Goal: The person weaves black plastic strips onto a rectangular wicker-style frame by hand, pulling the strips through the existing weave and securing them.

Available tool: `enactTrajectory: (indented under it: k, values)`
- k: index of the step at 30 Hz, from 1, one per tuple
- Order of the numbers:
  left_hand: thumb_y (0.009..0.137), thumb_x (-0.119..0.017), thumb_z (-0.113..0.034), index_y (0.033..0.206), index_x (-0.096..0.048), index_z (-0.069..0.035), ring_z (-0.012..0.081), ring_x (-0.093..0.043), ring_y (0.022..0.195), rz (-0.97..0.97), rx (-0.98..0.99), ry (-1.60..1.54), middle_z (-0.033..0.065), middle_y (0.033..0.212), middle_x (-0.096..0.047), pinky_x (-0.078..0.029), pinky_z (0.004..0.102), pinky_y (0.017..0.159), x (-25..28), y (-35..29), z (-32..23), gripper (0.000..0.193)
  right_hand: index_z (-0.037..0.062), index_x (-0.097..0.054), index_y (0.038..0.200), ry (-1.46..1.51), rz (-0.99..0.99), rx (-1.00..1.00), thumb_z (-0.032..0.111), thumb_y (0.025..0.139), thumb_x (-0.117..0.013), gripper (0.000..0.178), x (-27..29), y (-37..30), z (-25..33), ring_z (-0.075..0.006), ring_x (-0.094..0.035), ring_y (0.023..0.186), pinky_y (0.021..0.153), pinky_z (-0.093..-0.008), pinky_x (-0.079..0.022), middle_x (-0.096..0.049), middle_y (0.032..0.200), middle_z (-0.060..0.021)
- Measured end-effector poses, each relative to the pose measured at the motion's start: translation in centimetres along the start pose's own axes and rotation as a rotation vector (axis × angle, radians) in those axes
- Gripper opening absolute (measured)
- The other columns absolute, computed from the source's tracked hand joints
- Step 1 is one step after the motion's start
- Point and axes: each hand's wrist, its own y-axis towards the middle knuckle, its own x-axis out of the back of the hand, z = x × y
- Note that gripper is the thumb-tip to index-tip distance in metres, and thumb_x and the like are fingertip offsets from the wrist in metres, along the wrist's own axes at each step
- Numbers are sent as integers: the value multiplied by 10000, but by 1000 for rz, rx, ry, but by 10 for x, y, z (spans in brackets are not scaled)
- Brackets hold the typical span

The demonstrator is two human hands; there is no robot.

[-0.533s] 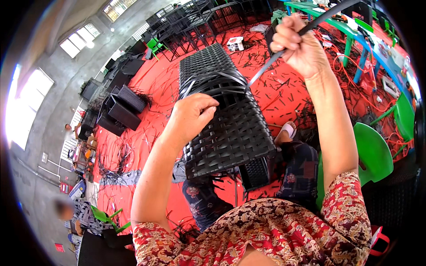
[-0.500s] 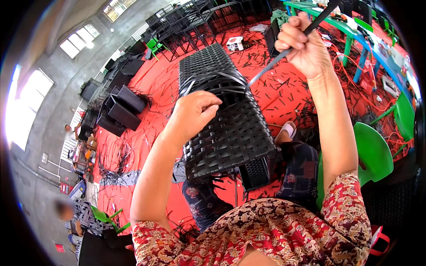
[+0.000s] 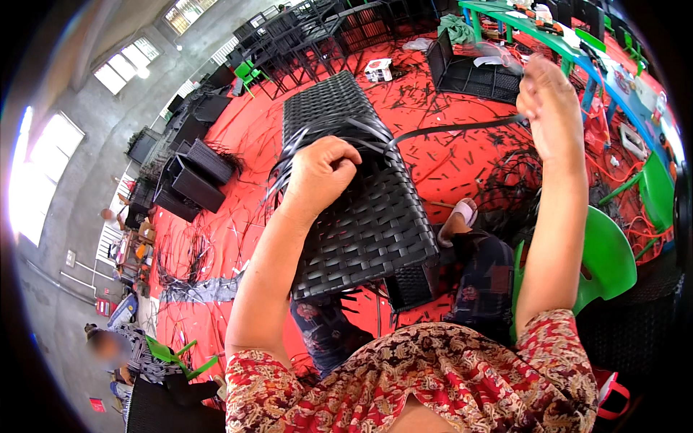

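A black woven plastic piece of furniture [image 3: 364, 234] stands in front of me between my knees, its wide flat strips interlaced. Across its middle runs a bundle of loose weaving strips [image 3: 361, 127], with a gap in the weave beside it. My left hand [image 3: 321, 173] is closed over this spot, thumb against the curled forefinger; whatever it pinches is hidden. Raised off to the right, my right hand [image 3: 554, 108] is closed on one black plastic strip [image 3: 455, 129], which stretches from the weave to its fingers. This hand is slightly blurred.
Strip scraps litter the red floor covering [image 3: 253, 184]. Behind my right arm is a green plastic chair [image 3: 606, 252]. A long green and blue table [image 3: 538, 29] stands at the far right; woven furniture pieces [image 3: 195, 177] stand at left. Another person [image 3: 137, 350] sits at lower left.
My right hand has moved right and down, and the strip now runs nearly level instead of slanting steeply up. My left hand has shifted slightly up and right, its fingers curled tighter.
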Motion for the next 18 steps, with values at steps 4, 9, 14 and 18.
enactTrajectory:
  k: [4,9,14,18]
  values:
    - [670,-531,38,707,-632,-28,153,-583,725,44,-22,73,53,767,-595,-461,255,650,7,-13,1,127,36,-526,603,-710,127,265,207,822,-709,333,-36,-46,8,-30,-377,533,474,-229,-293,-474,572,37]
    - [714,-595,-101,805,-683,-30,242,-581,798,214,-52,346,57,831,-574,-465,337,752,14,-22,-5,144,4,-507,642,-673,208,168,116,764,-736,283,-59,-70,-13,-99,-373,503,464,-283,-318,-439,541,-37]
    - [801,-633,-126,918,-664,-8,202,-543,855,261,-86,162,66,922,-525,-438,288,766,12,-25,12,168,-3,-501,660,-708,350,120,89,759,-722,258,-71,-75,-26,-151,-396,492,474,-310,-342,-449,563,-93]
    - [833,-651,-134,916,-665,-8,148,-502,889,253,93,-81,24,943,-510,-401,244,805,9,-25,13,151,1,-509,657,-864,317,128,147,756,-713,269,-81,-78,-31,-260,-494,507,495,-358,-382,-511,590,-129]
